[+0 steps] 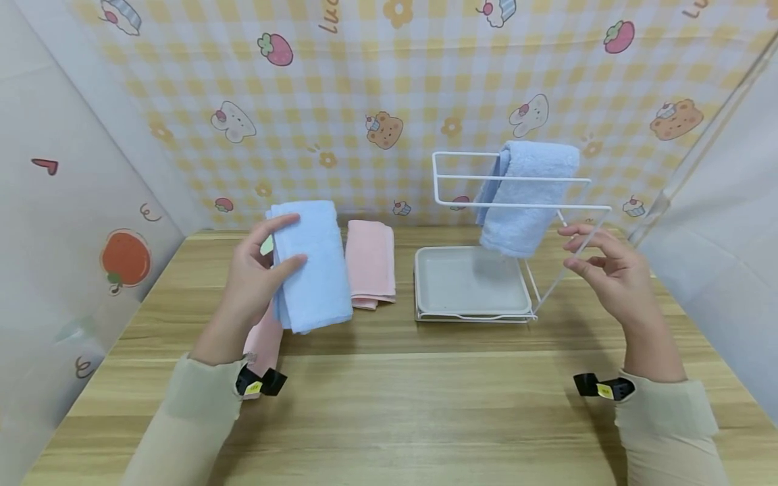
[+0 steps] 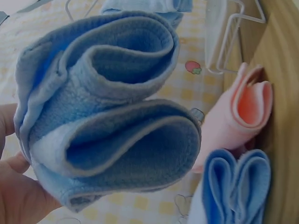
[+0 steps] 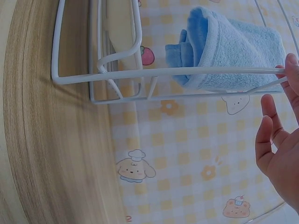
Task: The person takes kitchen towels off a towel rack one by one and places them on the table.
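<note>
My left hand (image 1: 258, 266) holds a folded light-blue towel (image 1: 313, 266) above the table's left part, thumb on its front face. In the left wrist view the towel's looped folds (image 2: 131, 135) fill the middle. My right hand (image 1: 610, 270) pinches a slanted side wire of a white wire rack (image 1: 516, 204), its fingers bent around it. Another blue towel (image 1: 529, 196) is draped over the rack's upper bars, and it also shows behind the wires in the right wrist view.
A folded pink towel (image 1: 371, 260) lies left of the rack. More pink cloth (image 1: 265, 344) is partly hidden under my left arm. In the left wrist view another folded blue towel (image 2: 236, 186) sits beside pink. A pale tray (image 1: 474, 280) sits in the rack's base.
</note>
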`<state>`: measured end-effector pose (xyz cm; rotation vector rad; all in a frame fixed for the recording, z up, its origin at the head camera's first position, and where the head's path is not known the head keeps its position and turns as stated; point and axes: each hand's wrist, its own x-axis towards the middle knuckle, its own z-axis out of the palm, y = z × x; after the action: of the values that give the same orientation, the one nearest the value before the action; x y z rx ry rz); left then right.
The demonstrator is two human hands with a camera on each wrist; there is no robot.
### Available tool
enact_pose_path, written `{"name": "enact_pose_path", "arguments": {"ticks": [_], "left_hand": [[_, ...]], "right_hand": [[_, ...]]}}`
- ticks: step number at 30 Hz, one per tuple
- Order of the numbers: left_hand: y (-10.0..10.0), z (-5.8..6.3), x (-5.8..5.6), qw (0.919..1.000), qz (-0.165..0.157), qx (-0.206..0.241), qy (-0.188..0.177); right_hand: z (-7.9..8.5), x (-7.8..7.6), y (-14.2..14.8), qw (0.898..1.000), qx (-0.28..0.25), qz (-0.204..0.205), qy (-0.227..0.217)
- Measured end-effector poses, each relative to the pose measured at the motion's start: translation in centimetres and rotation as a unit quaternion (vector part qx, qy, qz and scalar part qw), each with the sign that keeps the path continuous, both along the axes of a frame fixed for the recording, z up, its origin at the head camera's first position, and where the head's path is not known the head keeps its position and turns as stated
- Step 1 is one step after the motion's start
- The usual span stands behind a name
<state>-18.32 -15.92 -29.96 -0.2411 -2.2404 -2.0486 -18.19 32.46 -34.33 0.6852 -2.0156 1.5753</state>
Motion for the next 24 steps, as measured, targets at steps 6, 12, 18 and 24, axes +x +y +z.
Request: {"name": "enact_pose_path", "arguments": {"ticks": [6,12,18,24], "left_hand": [[-1.2,-1.2,0.9,0.9989,-0.018,-0.021,-0.038],[-1.9,-2.7,1.4,0.9961,-0.040,-0.040,-0.068],[-2.6,-4.4,1.9,0.9898,-0.057,-0.069,-0.111],[-3.1,-5.5,1.8,0.9826,-0.073,-0.118,-0.123]], "right_hand": [[0.1,0.0,-0.1,1.000,-0.006,0.008,-0.001],[0.1,-0.1,-0.1,1.000,-0.020,0.020,0.004],[-0.1,0.0,-0.1,1.000,-0.012,0.014,0.001],[0.0,0.1,-0.1,1.000,0.000,0.000,-0.001]]}}
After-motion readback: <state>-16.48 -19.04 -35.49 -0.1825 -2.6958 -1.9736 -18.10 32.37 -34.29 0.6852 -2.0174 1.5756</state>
